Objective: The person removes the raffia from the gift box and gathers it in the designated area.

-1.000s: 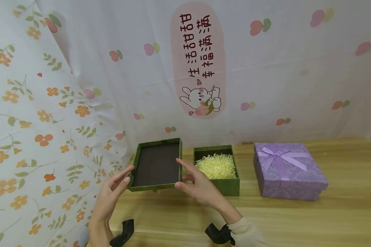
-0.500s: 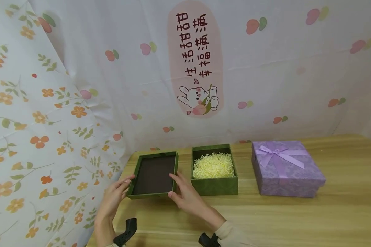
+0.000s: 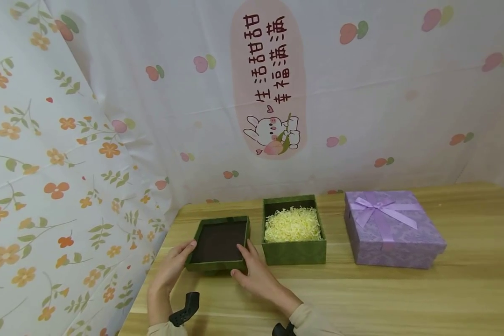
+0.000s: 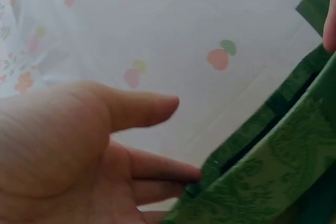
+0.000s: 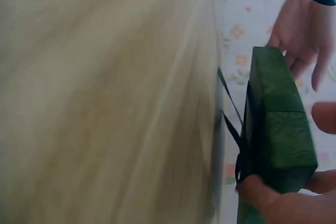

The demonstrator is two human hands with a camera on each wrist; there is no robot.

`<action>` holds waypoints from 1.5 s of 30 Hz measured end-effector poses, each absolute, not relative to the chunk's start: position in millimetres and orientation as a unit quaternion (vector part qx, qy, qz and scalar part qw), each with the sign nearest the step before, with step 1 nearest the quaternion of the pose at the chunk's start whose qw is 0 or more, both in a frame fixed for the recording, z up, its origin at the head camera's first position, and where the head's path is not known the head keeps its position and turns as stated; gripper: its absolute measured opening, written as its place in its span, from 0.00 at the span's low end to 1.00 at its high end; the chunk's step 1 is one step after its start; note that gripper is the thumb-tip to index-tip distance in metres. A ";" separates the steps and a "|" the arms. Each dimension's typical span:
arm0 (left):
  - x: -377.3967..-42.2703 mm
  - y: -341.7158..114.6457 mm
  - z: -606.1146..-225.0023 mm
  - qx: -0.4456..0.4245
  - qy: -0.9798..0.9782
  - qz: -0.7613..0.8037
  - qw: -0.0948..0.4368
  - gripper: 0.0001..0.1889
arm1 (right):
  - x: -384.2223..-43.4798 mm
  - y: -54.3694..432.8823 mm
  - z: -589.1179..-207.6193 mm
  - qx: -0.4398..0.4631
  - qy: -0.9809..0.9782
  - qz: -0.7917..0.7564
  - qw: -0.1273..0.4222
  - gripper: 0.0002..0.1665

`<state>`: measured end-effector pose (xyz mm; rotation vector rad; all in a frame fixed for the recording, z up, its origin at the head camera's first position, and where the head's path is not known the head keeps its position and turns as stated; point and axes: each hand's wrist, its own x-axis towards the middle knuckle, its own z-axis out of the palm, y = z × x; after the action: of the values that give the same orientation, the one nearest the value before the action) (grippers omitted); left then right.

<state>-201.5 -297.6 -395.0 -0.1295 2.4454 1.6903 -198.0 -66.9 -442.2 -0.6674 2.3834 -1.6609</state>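
Observation:
A green box lid (image 3: 218,242) lies upside down on the wooden table (image 3: 403,298), its dark inside facing up. My left hand (image 3: 184,254) touches its left side with nearly straight fingers; the left wrist view shows the hand (image 4: 173,140) spread, fingertips against the lid (image 4: 273,171). My right hand (image 3: 241,261) pinches the lid's right near corner. In the right wrist view its thumb and fingers (image 5: 257,190) grip the lid (image 5: 278,124), from which a dark ribbon hangs. Just right of the lid stands the matching green box (image 3: 294,252), filled with pale yellow paper shreds (image 3: 293,225).
A closed purple gift box (image 3: 392,228) with a ribbon bow stands further right on the table. Printed cloth (image 3: 88,140) hangs close behind and along the left. Bare wood runs along the near edge and to the far right.
The lid was held tilted above the table between both hands. It has come down and nearer to me, and now lies flat beside the green box, with both hands still on it.

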 end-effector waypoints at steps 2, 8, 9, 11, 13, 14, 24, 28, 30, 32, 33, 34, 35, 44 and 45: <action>-203.9 -294.8 -398.1 -0.036 0.816 0.572 0.083 0.37 | -198.2 -66.6 -444.7 -0.217 0.800 -0.553 0.090 0.40; -208.6 -289.1 -403.9 -0.032 0.813 0.575 0.086 0.36 | -200.2 -67.4 -450.3 -0.197 0.794 -0.563 0.119 0.46; -209.1 -288.5 -404.5 -0.032 0.815 0.572 0.085 0.36 | -200.7 -67.5 -450.8 -0.197 0.795 -0.561 0.122 0.47; -210.1 -287.3 -406.1 -0.034 0.820 0.565 0.085 0.36 | -201.6 -67.0 -451.6 -0.197 0.798 -0.555 0.130 0.47; -210.8 -286.6 -408.3 -0.036 0.826 0.555 0.089 0.37 | -202.3 -66.0 -451.7 -0.197 0.800 -0.550 0.137 0.48; -211.0 -286.4 -409.4 -0.035 0.829 0.551 0.092 0.37 | -202.5 -65.3 -451.2 -0.197 0.800 -0.549 0.142 0.48; -209.2 -284.1 -403.4 -0.032 0.860 0.504 0.070 0.35 | -179.3 -30.6 -389.5 -0.325 0.850 -0.361 0.205 0.33; -208.6 -275.8 -389.1 -0.010 0.879 0.476 0.028 0.34 | -169.6 5.8 -351.8 -0.420 0.811 -0.346 0.214 0.29; -210.2 -265.1 -381.8 0.024 0.882 0.470 0.011 0.35 | -169.8 25.1 -338.0 -0.430 0.807 -0.356 0.191 0.29; -210.4 -250.8 -376.7 0.059 0.886 0.460 0.002 0.35 | -172.6 42.8 -328.7 -0.414 0.811 -0.374 0.172 0.29; -210.4 -242.2 -375.2 0.081 0.887 0.454 -0.001 0.35 | -175.2 50.9 -325.0 -0.403 0.817 -0.381 0.160 0.30; -210.8 -232.5 -374.5 0.101 0.890 0.445 -0.005 0.36 | -178.6 58.5 -322.3 -0.389 0.819 -0.392 0.154 0.29; -211.4 -222.2 -374.6 0.119 0.894 0.432 -0.006 0.37 | -182.8 65.0 -320.8 -0.377 0.822 -0.402 0.145 0.29; -238.8 -135.9 -397.6 0.205 0.888 0.413 0.011 0.58 | -233.7 83.2 -329.5 -0.295 0.867 -0.394 0.075 0.32; -241.3 -131.8 -400.8 0.204 0.889 0.410 0.003 0.59 | -238.7 81.1 -332.6 -0.292 0.873 -0.384 0.073 0.32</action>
<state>-241.3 -131.8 -400.8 0.6389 2.7875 1.2842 -238.7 81.1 -332.6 -0.8782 2.6214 -1.1529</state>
